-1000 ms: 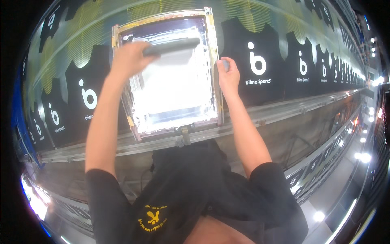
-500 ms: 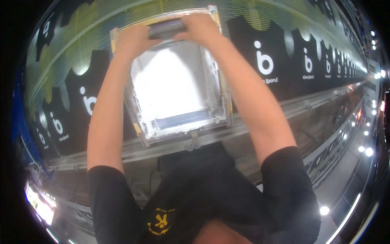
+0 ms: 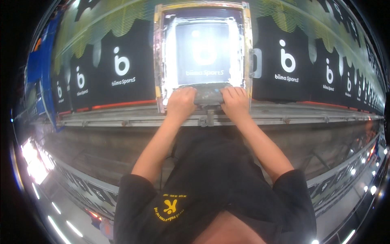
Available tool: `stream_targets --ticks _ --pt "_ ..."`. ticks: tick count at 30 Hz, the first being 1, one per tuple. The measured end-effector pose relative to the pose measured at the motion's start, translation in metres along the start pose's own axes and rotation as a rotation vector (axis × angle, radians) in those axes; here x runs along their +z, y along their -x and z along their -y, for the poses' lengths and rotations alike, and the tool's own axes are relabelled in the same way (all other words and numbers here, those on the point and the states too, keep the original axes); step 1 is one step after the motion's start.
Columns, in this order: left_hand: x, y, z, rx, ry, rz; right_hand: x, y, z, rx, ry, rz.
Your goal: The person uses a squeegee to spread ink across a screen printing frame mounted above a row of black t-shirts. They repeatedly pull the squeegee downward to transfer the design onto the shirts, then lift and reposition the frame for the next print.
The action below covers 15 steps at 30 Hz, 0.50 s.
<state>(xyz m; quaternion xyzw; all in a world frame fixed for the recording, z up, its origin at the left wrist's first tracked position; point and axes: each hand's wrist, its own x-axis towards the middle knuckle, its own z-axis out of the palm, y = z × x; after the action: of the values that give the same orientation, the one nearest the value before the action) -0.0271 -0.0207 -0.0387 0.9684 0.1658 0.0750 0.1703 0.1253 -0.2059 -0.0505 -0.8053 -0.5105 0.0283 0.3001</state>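
A screen printing frame (image 3: 157,61) with worn, tape-covered sides lies over a black fabric piece in front of me. At its near end is a dark, wide-bladed squeegee (image 3: 209,96), gripped from both sides. My left hand (image 3: 181,104) is closed round its left end, and my right hand (image 3: 235,102) round its right end. White ink smears run along the inside of the frame. Through the mesh a pale logo with lettering shows, partly washed out by glare. The squeegee's lower edge is hidden behind its body and my fingers.
Black cut fabric pieces with white logos, such as the left piece (image 3: 126,53) and the right piece (image 3: 284,55), lie in a row along the long table. A metal rail (image 3: 264,118) edges its near side. A blue structure (image 3: 40,69) stands far left.
Both hands have drawn the squeegee from the frame's far end to its near end. The broad white area on the mesh has given way to a visible logo. My view has shifted and levelled.
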Motion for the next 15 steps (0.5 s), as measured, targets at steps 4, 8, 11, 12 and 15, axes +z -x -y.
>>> stream_targets --ticks 4,8,11,12,15 --pt "-0.005 0.046 -0.024 0.009 -0.008 -0.025 -0.015 0.033 0.015 -0.002 -0.01 0.161" --pt "-0.043 0.03 -0.027 -0.006 0.061 0.27 -0.045 0.025 0.024 0.024 -0.081 0.293" --pt "-0.056 -0.039 0.001 0.034 0.078 0.337 -0.052 -0.036 -0.004 0.025 -0.025 0.242" --pt "-0.048 -0.068 0.022 0.028 0.029 0.392 -0.046 -0.061 -0.014 0.032 -0.031 0.21" --pt "-0.049 -0.191 0.066 -0.006 -0.03 0.512 -0.039 -0.168 -0.062 0.17 0.046 0.343"
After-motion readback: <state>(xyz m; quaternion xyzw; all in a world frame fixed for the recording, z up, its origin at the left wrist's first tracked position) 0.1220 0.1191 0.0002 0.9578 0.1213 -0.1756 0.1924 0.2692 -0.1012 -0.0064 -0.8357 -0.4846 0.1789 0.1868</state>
